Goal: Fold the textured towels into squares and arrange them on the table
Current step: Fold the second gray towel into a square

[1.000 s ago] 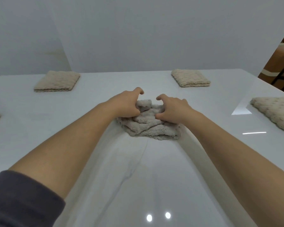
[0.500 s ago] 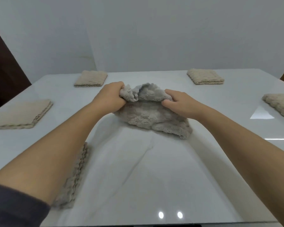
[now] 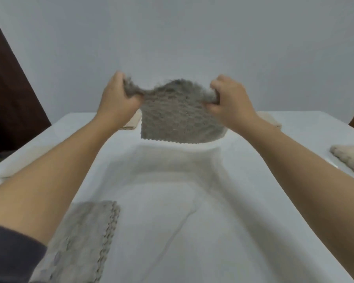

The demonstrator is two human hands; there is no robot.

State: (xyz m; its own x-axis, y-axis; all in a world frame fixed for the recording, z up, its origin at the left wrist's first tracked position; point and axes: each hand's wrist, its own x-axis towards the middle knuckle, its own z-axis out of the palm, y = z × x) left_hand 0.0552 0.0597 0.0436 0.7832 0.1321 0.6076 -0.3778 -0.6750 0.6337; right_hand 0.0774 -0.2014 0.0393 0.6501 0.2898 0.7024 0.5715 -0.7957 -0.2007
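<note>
Item: grey waffle-textured cloth towel (image 3: 178,113) | is hanging in the air above the glossy white bench (image 3: 192,231) | left hand (image 3: 117,99) and right hand (image 3: 229,101) are pinching its top corners, probably spreading it flat for folding | folded grey textured towel (image 3: 84,242) is lying near-left on the bench.

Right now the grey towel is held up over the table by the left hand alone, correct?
No, by both hands. The head view shows the left hand and the right hand each gripping a top corner of the grey towel over the table.
</note>
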